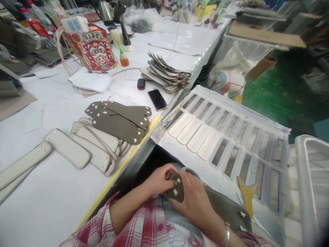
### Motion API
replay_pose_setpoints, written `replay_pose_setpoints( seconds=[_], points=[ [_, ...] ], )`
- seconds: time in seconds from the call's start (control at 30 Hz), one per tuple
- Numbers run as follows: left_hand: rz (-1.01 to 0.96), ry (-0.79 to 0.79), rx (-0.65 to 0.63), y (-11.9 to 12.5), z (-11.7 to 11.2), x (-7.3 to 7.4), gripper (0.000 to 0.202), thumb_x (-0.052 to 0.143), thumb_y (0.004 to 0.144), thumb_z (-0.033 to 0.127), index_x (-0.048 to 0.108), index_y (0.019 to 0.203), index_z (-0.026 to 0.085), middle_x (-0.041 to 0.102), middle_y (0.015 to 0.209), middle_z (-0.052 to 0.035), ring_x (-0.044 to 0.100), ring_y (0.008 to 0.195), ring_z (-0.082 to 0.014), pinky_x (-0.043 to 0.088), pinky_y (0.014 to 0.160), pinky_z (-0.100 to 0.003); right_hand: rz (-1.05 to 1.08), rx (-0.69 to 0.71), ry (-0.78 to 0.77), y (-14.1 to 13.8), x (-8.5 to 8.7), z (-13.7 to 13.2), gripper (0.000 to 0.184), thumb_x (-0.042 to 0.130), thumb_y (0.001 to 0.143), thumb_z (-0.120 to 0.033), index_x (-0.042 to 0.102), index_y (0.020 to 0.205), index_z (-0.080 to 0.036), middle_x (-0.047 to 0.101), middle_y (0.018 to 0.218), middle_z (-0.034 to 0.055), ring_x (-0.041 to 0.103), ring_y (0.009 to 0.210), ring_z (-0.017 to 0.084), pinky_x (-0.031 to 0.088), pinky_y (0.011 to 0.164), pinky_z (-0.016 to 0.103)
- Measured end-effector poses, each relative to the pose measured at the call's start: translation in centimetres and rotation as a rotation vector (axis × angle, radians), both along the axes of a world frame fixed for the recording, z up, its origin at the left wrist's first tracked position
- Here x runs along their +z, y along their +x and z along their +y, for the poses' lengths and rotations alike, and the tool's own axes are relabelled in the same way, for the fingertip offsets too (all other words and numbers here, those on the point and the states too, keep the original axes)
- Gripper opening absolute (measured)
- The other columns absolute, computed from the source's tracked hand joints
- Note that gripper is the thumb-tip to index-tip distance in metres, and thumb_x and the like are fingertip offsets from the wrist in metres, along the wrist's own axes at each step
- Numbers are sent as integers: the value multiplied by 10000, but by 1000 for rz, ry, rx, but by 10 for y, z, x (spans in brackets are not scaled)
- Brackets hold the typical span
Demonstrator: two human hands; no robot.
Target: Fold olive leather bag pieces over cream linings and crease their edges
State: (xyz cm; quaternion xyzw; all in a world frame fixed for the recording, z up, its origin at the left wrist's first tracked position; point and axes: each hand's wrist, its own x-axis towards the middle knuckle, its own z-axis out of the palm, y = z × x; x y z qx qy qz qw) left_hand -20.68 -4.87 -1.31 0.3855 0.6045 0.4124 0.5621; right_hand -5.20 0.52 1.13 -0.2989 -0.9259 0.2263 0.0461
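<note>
Your red-and-white plaid shirt (pixel 149 223) sits nearest, open over a grey top whose white print shows no readable words. Just beyond, both your hands are closed on one long, flat, olive-grey strip (pixel 226 206) with rounded ends and small white patches. Your left hand (pixel 159 180) pinches its near end between thumb and fingers; your right hand (pixel 194 193), below a silver bangle (pixel 226 234), wraps that same end, and the rest runs out under your wrist to the right.

Past your hands, a white slotted frame (pixel 230 120) holds four white rounded strips (pixel 191 131) side by side. On the white table (pixel 51 192) to your left lie cream strips with metal studs (pixel 67 147) and matching olive-grey pieces (pixel 117 125).

Farther off, you have a dark-screened phone (pixel 157 99), showing no legible text, and a white paper pad (pixel 91 80) whose marks are too faint to read. Behind the pad, a bright red printed box (pixel 99 51) carries a colourful lion-like figure under a row of Chinese-style characters, too blurred to make out.
</note>
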Motion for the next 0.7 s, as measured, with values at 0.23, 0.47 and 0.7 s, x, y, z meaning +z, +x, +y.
replay_pose_setpoints(
  seconds=[0.23,0.47,0.7],
  points=[
    [150,19,-26,3,2,5,235,587,674,164,536,903,173,400,590,72,391,562,-85,297,499,-188,-145,76,8,54,7,16,858,672,639,-428,280,1349,-148,421,1321,150,382,1206,305,333,996,483],
    [842,129,-176,12,-5,33,329,512,797,291,525,1109,191,552,1024,-69,523,928,-224,420,823,-373,-210,-41,2,135,11,30,812,676,645,-483,337,1320,-183,448,1289,121,411,1169,287,304,1016,478],
    [962,550,-635,61,15,38,732,644,694,471,367,1293,152,438,1323,-117,384,1217,-257,233,1070,-438,-156,-71,-25,145,10,31,791,657,635,-560,398,1286,-193,474,1263,119,436,1140,297,256,1029,508]
  ],
)
